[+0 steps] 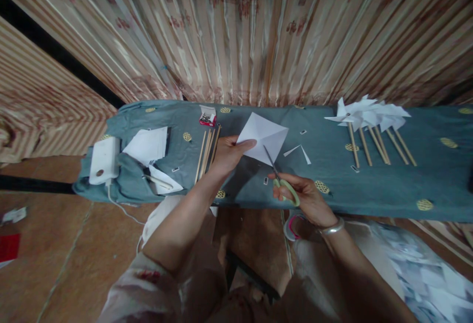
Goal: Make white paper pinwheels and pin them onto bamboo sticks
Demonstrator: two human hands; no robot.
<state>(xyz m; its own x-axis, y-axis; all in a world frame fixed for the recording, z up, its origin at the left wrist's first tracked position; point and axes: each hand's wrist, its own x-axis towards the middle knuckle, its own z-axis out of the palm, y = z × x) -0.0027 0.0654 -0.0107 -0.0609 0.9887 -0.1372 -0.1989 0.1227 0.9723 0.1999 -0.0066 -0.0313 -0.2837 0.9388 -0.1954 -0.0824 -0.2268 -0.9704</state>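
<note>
While I watch from my end through the head camera, nearest are two bare forearms, silver bangle on the right wrist. I've got the right hand closed on the green-handled scissors, fingers curled round the grips. Blades overlap the lower corner of a square of white paper and point toward its middle; I can't tell how wide they're parted, or whether they're over the sheet or through it. Left hand has the paper pinched near its left corner, thumb flat on top, other fingers mostly hidden. Paper is held above the middle of the table, turned diamond-wise, creases crossing around the centre

Tabletop has a blue-green cloth with yellow pineapple prints. Front left I see a folded sheet with a thin rod across it; left end, a white plug box, cord over the front edge. Two paper slivers lie just right of the held paper. Loose sticks sit beside the left hand, paper stack further left

Farther back: small open red box of metal bits behind the sticks; far right, overlapping white pinwheels, their sticks toward me. Behind everything, a pleated curtain
</note>
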